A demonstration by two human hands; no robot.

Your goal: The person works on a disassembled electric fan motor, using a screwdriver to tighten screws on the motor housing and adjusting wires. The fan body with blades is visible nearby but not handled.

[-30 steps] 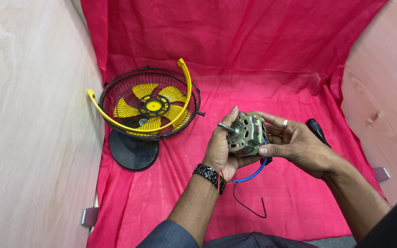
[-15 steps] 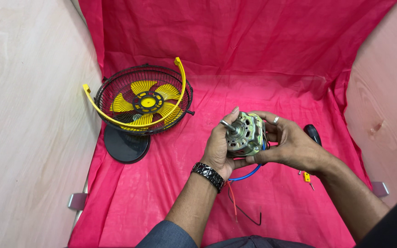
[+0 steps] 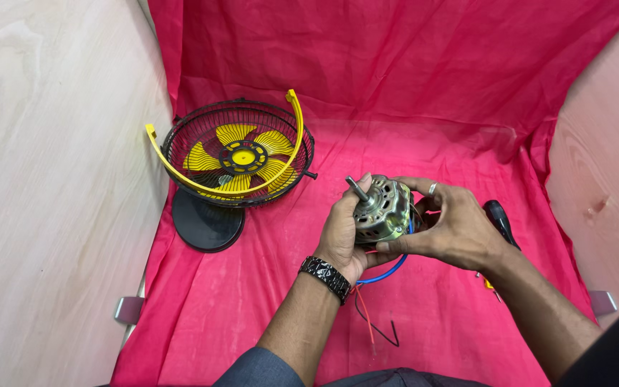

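- Fan motor [image 3: 382, 213], a small silvery metal unit with a steel shaft pointing up and to the left, is held above the red cloth [image 3: 252, 301] in the head view, between both hands.
- Left hand [image 3: 345, 233] is wrapped around the motor's left side, fingers closed on its casing; a black watch sits on that wrist.
- Right hand [image 3: 453, 229] pinches the motor's right edge, thumb beneath, fingers curled over the top.
- Blue, red and black wires [image 3: 374, 315] trail down from the motor onto the cloth.
- Judged step: inspecting or turning the motor; any further handling calls for a firm two-handed hold clear of the wires.
- Black-and-yellow fan cage [image 3: 238, 154] with yellow blades rests well apart at left; a black-handled screwdriver [image 3: 499, 222] lies just behind the right hand.
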